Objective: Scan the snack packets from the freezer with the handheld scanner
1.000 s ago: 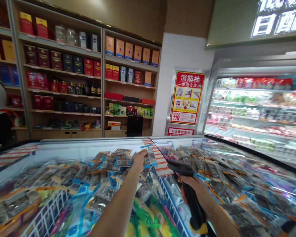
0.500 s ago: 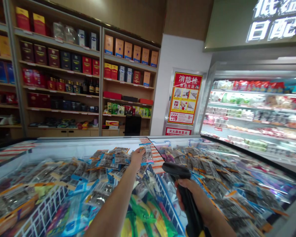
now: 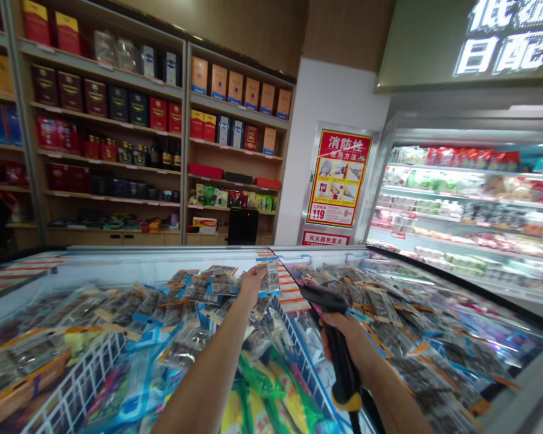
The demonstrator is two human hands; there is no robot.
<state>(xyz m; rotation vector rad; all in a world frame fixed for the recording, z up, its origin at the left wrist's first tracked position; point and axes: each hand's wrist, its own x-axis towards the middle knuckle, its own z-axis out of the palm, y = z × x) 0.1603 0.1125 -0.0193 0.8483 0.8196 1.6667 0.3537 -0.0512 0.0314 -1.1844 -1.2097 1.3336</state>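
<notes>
My left hand (image 3: 252, 283) reaches out over an open chest freezer (image 3: 117, 260) and pinches a clear food packet with a blue edge (image 3: 270, 278), held upright above the pile. My right hand (image 3: 350, 343) is wrapped round the grip of a black barcode scanner with a yellow base (image 3: 332, 322). The scanner's head points toward the held packet, a short way to its right and lower. Several similar packets (image 3: 181, 301) lie heaped in the freezer below both hands.
A white wire divider (image 3: 294, 343) splits the freezer; green and yellow bags (image 3: 266, 392) lie near me. Wooden shelves of boxes and bottles (image 3: 131, 120) line the back wall. A red fire-hydrant poster (image 3: 341, 179) hangs beside an open chiller (image 3: 470, 199) at right.
The packet in my left hand has stayed raised while the scanner lifted and came closer to it. The view shifted slightly; a person seen at far left earlier is mostly out of frame.
</notes>
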